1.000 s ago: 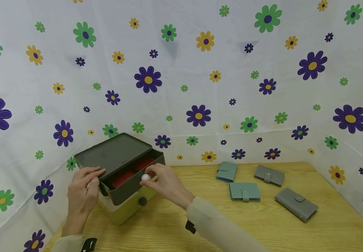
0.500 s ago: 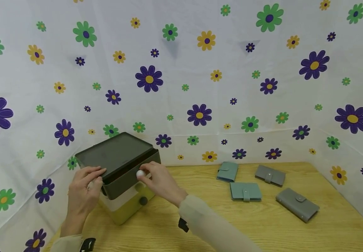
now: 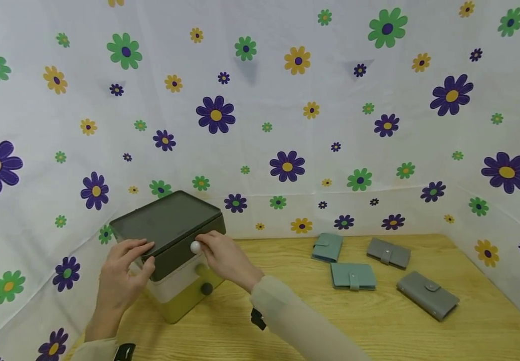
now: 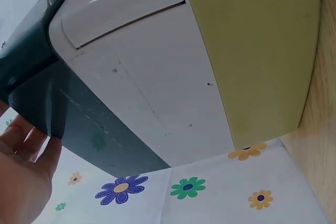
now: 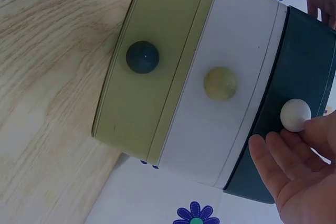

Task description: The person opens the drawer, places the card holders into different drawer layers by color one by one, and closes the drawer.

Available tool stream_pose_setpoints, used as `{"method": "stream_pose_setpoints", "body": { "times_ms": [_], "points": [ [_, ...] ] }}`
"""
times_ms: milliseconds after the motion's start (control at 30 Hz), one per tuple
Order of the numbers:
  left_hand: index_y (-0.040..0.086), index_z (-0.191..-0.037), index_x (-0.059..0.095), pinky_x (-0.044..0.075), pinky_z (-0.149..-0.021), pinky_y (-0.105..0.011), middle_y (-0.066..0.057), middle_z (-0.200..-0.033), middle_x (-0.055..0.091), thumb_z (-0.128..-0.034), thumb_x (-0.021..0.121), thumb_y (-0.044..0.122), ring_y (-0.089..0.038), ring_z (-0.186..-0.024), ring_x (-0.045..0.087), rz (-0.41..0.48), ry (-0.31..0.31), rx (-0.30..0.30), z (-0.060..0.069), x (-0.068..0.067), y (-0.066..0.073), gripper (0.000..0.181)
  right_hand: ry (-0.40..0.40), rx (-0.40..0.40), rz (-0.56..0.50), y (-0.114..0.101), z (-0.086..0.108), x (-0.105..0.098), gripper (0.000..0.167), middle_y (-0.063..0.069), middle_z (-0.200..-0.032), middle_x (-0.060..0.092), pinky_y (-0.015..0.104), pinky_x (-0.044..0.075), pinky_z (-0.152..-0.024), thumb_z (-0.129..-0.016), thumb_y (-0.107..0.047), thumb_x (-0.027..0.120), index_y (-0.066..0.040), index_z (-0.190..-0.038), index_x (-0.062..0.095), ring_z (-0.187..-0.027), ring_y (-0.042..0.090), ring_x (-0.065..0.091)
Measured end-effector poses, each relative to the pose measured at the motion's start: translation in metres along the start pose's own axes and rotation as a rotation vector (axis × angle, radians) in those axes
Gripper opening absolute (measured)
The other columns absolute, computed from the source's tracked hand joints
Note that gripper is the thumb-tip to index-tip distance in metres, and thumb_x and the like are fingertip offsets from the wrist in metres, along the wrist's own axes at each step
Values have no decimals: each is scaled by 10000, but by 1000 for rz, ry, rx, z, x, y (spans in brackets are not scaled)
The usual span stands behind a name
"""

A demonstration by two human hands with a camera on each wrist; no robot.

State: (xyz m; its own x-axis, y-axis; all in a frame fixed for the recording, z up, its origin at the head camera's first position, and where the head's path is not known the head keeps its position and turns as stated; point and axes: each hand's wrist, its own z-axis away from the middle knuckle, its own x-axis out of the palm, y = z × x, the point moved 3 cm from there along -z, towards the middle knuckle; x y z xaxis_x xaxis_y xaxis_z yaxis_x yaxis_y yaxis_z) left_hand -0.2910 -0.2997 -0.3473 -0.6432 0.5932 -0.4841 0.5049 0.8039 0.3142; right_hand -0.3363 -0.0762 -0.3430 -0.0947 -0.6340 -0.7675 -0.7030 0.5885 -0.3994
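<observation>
A small three-drawer box (image 3: 176,296) stands on the table at left, its tiers dark green, white and olive. In the head view, my left hand (image 3: 122,276) rests its fingers on the lid's near-left corner, with the thumb by the side. My right hand (image 3: 225,258) holds the white round knob (image 5: 295,115) of the top drawer between its fingertips. That dark drawer front (image 5: 294,66) sits flush under the lid (image 3: 165,220). A yellowish knob (image 5: 220,83) marks the middle drawer, and a dark knob (image 5: 142,57) the bottom one.
On the right of the wooden table (image 3: 296,311) lie two teal card wallets, one at the back (image 3: 327,247) and one nearer (image 3: 353,276). Beside them are two grey card wallets, one farther (image 3: 388,252) and one nearer (image 3: 427,296). A flowered cloth (image 3: 250,140) hangs behind.
The top drawer has slid in from part-way out, and the red things inside are hidden now. My right hand has moved left with its knob; my left hand stays at the lid's corner.
</observation>
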Motion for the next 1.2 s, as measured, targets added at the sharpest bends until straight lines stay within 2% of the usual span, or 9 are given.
{"method": "stream_pose_setpoints", "body": {
  "times_ms": [300, 433, 533, 667, 800, 967, 1200],
  "points": [
    [38, -1080, 741, 208, -967, -38, -150, -1161, 648, -735, 724, 25, -335, -1120, 527, 17, -5, 13, 0, -1, -1, 345, -76, -5, -18, 1, -2, 5, 361, 69, -1316, 589, 252, 476, -990, -1043, -151, 422, -73, -1378, 531, -1182, 171, 601],
    [34, -1076, 742, 210, -960, -37, -149, -1157, 648, -733, 726, 19, -328, -1110, 526, 14, -1, 8, 0, -1, -2, 344, -104, 3, -59, 5, 1, 6, 408, 76, -1368, 560, 284, 453, -1030, -1028, -127, 439, -73, -1431, 476, -1242, 186, 563],
    [26, -1073, 741, 213, -965, -36, -157, -1151, 648, -730, 725, 16, -330, -1105, 524, 19, 0, 11, 0, 0, -3, 343, -109, 45, -142, 13, 7, 12, 445, 84, -1380, 563, 313, 447, -1041, -1014, -133, 468, -69, -1455, 447, -1268, 203, 547],
    [18, -1066, 742, 217, -969, -37, -166, -1142, 647, -727, 722, 14, -333, -1099, 522, 29, 2, 17, 0, 0, -3, 339, -69, 96, -235, 28, 15, 23, 334, 67, -1241, 661, 273, 501, -943, -992, -140, 530, -62, -1308, 604, -1140, 174, 625],
    [12, -1056, 742, 225, -966, -39, -170, -1130, 649, -720, 719, 9, -330, -1088, 522, 39, 10, 22, 1, 1, -2, 337, -45, 86, -232, 37, 20, 37, 189, 9, -1040, 731, 189, 517, -810, -957, -148, 605, -98, -1092, 727, -928, 72, 668],
    [9, -1056, 743, 231, -968, -45, -173, -1130, 652, -720, 722, 11, -332, -1087, 523, 46, 11, 24, 1, 2, -1, 337, -47, 114, -242, 39, 22, 50, 212, -26, -1010, 734, 147, 497, -784, -936, -236, 653, -137, -1109, 726, -884, 19, 651],
    [17, -1065, 743, 228, -974, -40, -172, -1138, 654, -741, 710, 17, -345, -1098, 533, 33, 16, 33, 2, 0, -1, 326, 2, 162, -207, 27, 19, 52, 251, -20, -984, 741, 148, 498, -752, -866, -290, 738, -126, -1055, 735, -875, 68, 675]
  ]
}}
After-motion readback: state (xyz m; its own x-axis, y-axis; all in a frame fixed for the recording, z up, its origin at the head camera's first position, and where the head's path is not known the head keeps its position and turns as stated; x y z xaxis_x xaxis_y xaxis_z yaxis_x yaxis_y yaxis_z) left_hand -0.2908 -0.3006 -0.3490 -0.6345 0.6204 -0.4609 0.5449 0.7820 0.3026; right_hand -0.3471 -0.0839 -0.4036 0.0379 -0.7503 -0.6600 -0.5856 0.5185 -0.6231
